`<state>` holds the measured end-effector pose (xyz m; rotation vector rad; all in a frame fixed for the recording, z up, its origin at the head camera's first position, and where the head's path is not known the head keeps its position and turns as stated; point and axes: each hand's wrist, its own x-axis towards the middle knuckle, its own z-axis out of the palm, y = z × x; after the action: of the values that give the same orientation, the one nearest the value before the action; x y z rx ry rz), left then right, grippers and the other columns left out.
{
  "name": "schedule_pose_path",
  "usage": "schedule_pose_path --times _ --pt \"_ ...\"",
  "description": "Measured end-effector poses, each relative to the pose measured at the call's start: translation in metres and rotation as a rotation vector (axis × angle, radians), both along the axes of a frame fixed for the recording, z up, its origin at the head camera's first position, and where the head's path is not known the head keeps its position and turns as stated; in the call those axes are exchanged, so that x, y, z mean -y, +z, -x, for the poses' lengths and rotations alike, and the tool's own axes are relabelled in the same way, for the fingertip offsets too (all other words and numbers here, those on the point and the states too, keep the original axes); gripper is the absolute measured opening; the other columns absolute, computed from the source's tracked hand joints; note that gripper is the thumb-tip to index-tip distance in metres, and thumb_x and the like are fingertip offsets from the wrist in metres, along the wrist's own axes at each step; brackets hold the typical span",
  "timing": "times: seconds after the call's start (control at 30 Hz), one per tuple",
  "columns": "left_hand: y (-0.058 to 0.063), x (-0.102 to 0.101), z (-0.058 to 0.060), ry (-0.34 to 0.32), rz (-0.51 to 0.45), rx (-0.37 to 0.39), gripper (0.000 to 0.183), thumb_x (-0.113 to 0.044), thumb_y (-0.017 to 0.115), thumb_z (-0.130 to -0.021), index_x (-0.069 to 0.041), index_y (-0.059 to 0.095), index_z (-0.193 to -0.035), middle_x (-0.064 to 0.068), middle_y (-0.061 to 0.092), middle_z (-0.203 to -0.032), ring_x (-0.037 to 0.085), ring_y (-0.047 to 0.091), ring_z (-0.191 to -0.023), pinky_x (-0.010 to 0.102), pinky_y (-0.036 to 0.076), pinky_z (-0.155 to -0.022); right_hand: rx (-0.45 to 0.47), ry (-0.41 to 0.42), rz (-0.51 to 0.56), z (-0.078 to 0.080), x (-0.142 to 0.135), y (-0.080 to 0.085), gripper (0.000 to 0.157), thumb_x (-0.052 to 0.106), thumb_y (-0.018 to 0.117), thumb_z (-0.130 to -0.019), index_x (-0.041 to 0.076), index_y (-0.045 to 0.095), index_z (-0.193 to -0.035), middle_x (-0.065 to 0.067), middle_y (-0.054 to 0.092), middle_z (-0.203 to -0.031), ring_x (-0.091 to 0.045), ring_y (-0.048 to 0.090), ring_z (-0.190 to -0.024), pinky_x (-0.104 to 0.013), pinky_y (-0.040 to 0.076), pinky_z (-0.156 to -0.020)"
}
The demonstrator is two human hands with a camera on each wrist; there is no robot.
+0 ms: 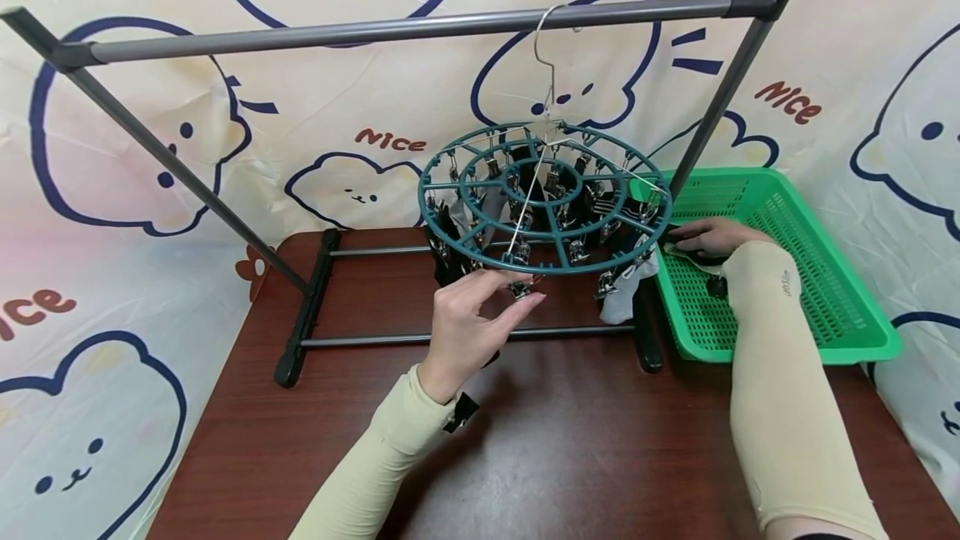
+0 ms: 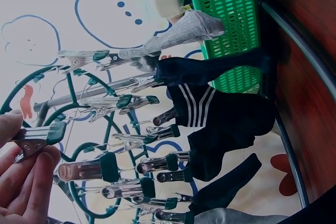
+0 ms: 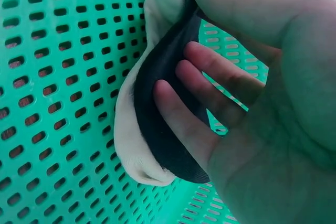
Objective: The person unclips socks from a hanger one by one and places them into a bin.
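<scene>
A round green sock hanger [image 1: 555, 268] hangs by a wire hook from a metal bar. At its near rim, my left hand [image 1: 471, 319] pinches a metal clip [image 2: 50, 134] between thumb and fingers. Other clips hold socks under the rings, among them a grey sock [image 2: 181, 32] and a black sock with white stripes [image 2: 197, 103]. Inside the green basket [image 1: 840, 282], my right hand [image 1: 712, 237] has thumb and index finger at the upper end of a black sock [image 3: 168, 87], its other fingers lying along it. A white sock [image 3: 128, 135] lies against the black one.
The rack's top bar [image 1: 315, 36] crosses above the hanger, with slanted posts at both sides. Its black feet [image 1: 307, 311] stand on the brown table [image 1: 570, 448]. Behind is a cloth [image 1: 360, 98] with cartoon drawings. A small dark item [image 1: 716, 286] sits in the basket.
</scene>
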<state>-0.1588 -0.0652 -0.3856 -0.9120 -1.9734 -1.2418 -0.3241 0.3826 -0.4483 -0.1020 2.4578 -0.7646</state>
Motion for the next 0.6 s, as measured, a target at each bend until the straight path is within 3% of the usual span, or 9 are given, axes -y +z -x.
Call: schedule_pose_path --times 0.17,0.6 --pt "0.0 0.0 0.0 0.001 -0.004 0.001 0.024 -0.014 0.088 -0.083 -0.004 0.079 -0.103 0.006 0.08 -0.096 0.013 0.071 -0.077 0.028 0.053 -0.065 -0.026 0.042 -0.077 0.004 0.001 -0.003 0.061 0.038 0.056 -0.106 0.003 0.044 -0.155 -0.037 0.027 -0.161 -0.061 0.021 -0.146 -0.075 0.026 -0.114" --pt "0.001 0.0 0.0 0.004 -0.017 0.006 0.023 -0.01 0.089 -0.082 -0.006 0.08 -0.103 0.007 0.08 -0.095 0.018 0.07 -0.074 0.03 0.056 -0.069 0.0 0.021 -0.144 0.004 0.014 -0.002 0.064 0.031 0.054 -0.106 -0.005 0.037 -0.156 -0.04 0.024 -0.16 -0.063 0.02 -0.145 -0.072 0.028 -0.115"
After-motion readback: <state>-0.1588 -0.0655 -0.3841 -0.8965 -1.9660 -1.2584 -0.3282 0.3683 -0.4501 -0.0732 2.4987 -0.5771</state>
